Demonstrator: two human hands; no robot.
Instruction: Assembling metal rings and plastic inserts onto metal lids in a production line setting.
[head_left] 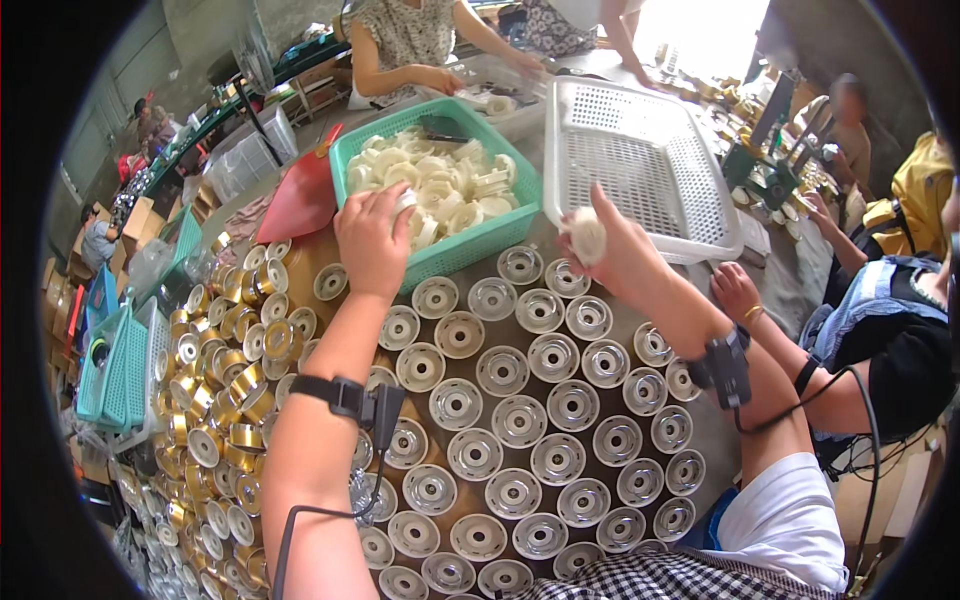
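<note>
My left hand (375, 235) reaches over the near left corner of the green basket (470, 250), which is heaped with white plastic spools (440, 190). Its fingers are bent around a white spool (405, 200) at the rim, partly hidden by the hand. Between the fingers of my right hand (630, 250) is a round white plastic spool (587, 237), raised above the table near the white basket. Below both hands stand rows of round white cups with metal centres (519, 421), laid flat and close together.
A white perforated basket (725, 225) stands right of the green one. Gold-rimmed rings (245, 380) are piled at the left, and a red scoop (300, 200) lies behind them. A co-worker's hand (735, 290) rests at the right; other people sit across the table.
</note>
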